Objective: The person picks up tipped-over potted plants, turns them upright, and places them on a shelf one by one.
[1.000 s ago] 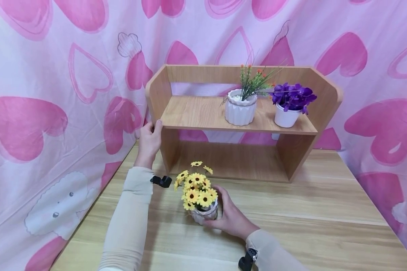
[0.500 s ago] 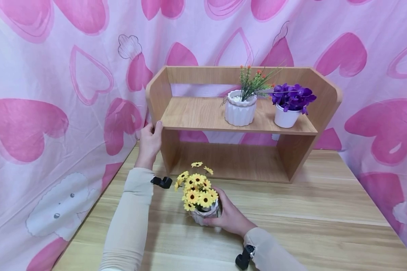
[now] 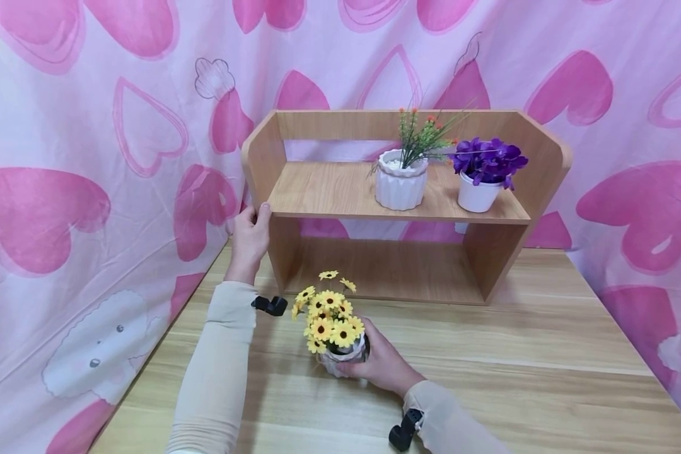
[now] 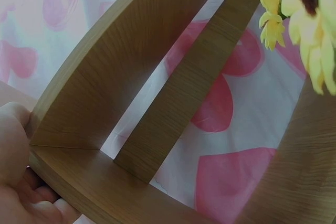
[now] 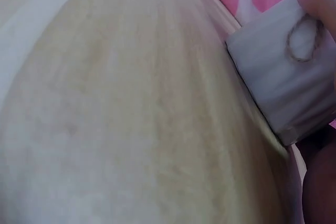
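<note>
Head view — flower pot (image 3: 343,359) upright.

The left hand (image 4: 16,177) grips the wooden shelf's (image 4: 126,82) edge; yellow flowers (image 4: 302,19) show top right.

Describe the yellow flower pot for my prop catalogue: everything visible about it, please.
The yellow flower pot is a small white pot, seemingly ribbed ceramic, with a loop of twine on its side in the right wrist view. It holds a dense bunch of yellow daisy-like blooms with dark centres, a few stems reaching higher toward the shelf. It stands upright on the wooden table, in front of the shelf's lower opening. The right hand grips its side; whether it is lifted clear of the table cannot be told.
</note>
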